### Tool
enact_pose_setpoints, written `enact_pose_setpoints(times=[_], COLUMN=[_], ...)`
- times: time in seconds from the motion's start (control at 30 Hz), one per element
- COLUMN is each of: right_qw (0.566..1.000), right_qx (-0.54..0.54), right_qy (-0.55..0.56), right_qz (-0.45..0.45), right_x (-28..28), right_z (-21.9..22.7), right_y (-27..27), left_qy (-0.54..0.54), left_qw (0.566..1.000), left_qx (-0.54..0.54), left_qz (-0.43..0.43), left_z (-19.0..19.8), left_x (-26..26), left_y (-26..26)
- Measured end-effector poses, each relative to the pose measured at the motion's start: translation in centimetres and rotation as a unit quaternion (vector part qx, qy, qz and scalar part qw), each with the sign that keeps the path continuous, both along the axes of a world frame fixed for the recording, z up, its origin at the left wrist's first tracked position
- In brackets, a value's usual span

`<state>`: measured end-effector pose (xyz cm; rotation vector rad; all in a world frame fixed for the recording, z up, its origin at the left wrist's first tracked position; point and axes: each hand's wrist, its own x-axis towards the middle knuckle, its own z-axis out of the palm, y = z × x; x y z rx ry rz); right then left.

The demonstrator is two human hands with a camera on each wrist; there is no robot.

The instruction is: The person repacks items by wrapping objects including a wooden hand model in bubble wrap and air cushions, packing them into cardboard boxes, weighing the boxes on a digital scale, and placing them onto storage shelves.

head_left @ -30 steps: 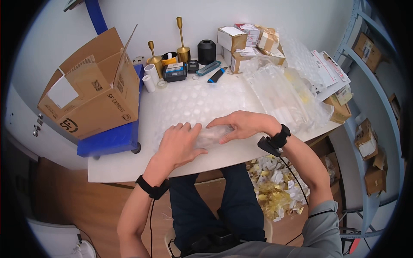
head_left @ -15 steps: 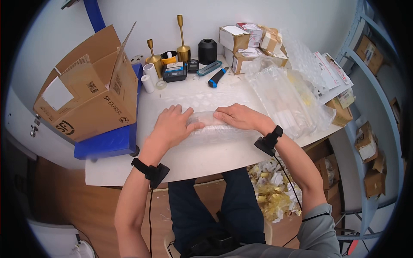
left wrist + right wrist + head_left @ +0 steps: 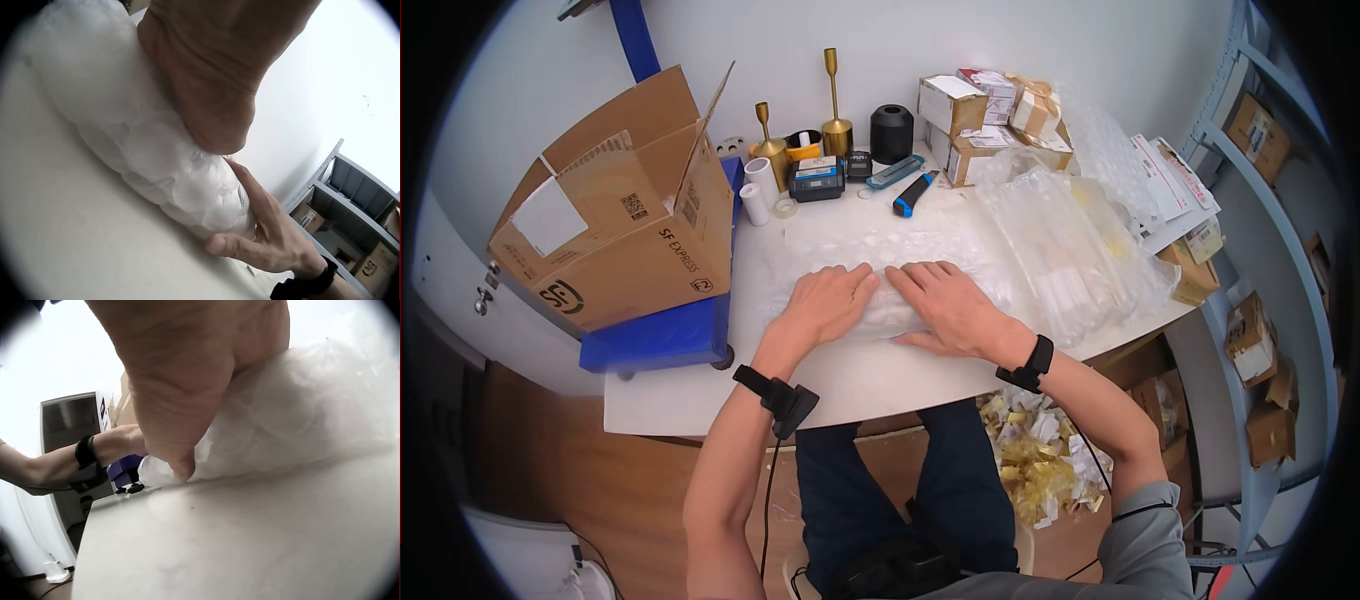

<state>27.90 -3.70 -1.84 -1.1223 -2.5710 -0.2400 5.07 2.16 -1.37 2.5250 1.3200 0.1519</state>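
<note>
A thick roll of clear bubble wrap (image 3: 884,318) lies crosswise on the white table, a loose sheet spreading behind it. My left hand (image 3: 825,303) grips the left part of the roll, fingers over its top. Beside it, my right hand (image 3: 950,305) holds the right part, index fingertip close to the left hand's fingers. In the left wrist view the right hand's thumb lies along the near side of the roll (image 3: 144,150) and its fingers reach over the far side. The wrapping hides whatever is inside the roll (image 3: 269,425).
An open cardboard box (image 3: 625,240) sits on a blue platform (image 3: 655,335) at the left. Behind are brass candlesticks (image 3: 835,130), a black cylinder (image 3: 892,135) and a utility knife (image 3: 914,195). Plastic packaging (image 3: 1065,250) and small boxes (image 3: 953,104) crowd the right.
The plastic bundle was between my hands near the front; it is now a thicker roll. My right hand has moved in beside the left, thumb now on the near side.
</note>
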Motion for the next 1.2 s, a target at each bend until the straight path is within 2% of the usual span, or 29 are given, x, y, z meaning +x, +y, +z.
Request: enact_pose_setpoints(times=[0.03,0.07,0.1,0.13,0.17,0.23,0.27,0.33,0.4,0.47,0.53,0.57,0.63,0.67,0.73,0.77,0.8,0.83,0.87,0.97,1.03,1.2], right_qw=[0.998,0.998,0.995,0.988,0.988,0.969,0.97,0.991,0.992,0.992,0.997,0.997,0.97,0.986,0.987,0.987,0.987,0.994,0.998,1.0,0.999,0.996], right_qx=[-0.05,-0.047,-0.095,-0.145,-0.145,-0.243,-0.239,-0.119,-0.109,-0.1,-0.05,-0.047,-0.24,-0.159,-0.153,-0.15,-0.15,-0.103,-0.056,-0.007,0.029,0.084], right_qy=[-0.024,-0.023,-0.029,-0.033,-0.033,0.026,0.026,0.058,0.066,0.074,0.06,0.062,0.044,0.051,0.054,0.057,0.059,0.027,-0.004,-0.008,-0.013,0.008], right_qz=[-0.018,-0.018,-0.024,-0.031,-0.032,-0.032,-0.03,0.029,0.024,0.005,0.01,-0.002,-0.005,0.027,0.008,-0.001,-0.004,-0.001,0.004,-0.011,-0.009,0.01], right_x=[0.0,0.0,0.0,0.0,0.2,0.3,0.4,1.4,1.7,2.1,1.9,1.7,1.4,1.4,1.4,1.4,1.5,1.4,1.0,0.5,0.5,0.3], right_z=[0.2,0.4,0.8,1.1,1.5,2.2,1.8,-0.2,-0.5,-1.0,-1.3,-0.4,1.2,0.5,-0.1,0.0,0.1,0.1,-0.1,-0.9,-1.4,-1.3], right_y=[0.1,0.4,0.8,1.2,1.6,2.4,2.9,4.3,5.0,5.2,5.6,5.3,4.6,4.4,3.8,3.4,3.1,2.8,2.5,1.4,1.2,1.1], left_qy=[-0.021,-0.043,-0.043,-0.105,-0.166,-0.137,-0.11,-0.081,-0.053,-0.078,-0.196,-0.196,-0.165,-0.167,-0.15,-0.152,-0.106,-0.058,-0.053,-0.03,-0.033,0.005], left_qw=[0.999,0.998,0.998,0.989,0.965,0.97,0.972,0.978,0.985,0.993,0.976,0.977,0.98,0.981,0.978,0.978,0.972,0.961,0.962,0.957,0.977,0.971], left_qx=[-0.014,-0.029,-0.027,0.079,0.182,0.162,0.143,0.132,0.12,0.072,0.064,0.063,0.068,0.07,0.141,0.141,0.198,0.253,0.251,0.279,0.207,0.237], left_qz=[0.019,0.037,0.037,0.062,0.086,0.116,0.148,0.141,0.115,0.061,0.073,0.061,0.084,0.075,-0.024,-0.029,-0.063,-0.095,-0.093,-0.078,-0.02,-0.026], left_z=[0.3,0.6,-0.5,-2.8,-4.5,-5.6,-5.2,-4.1,-2.0,0.0,-0.8,-0.2,0.9,0.6,0.0,0.1,0.2,0.2,-0.3,-1.2,-0.8,-1.5], left_x=[0.1,0.2,0.1,-0.2,-0.2,0.1,0.0,-0.2,0.2,-0.3,-0.5,-0.4,-0.5,-0.7,-1.0,-0.9,-0.7,-0.7,-0.8,-0.9,0.0,0.1], left_y=[-0.3,-0.4,0.5,2.2,3.5,4.7,5.0,5.4,5.2,4.2,2.9,1.9,-0.3,-0.8,-1.8,-2.6,-3.8,-4.5,-4.5,-4.3,-4.5,-3.8])
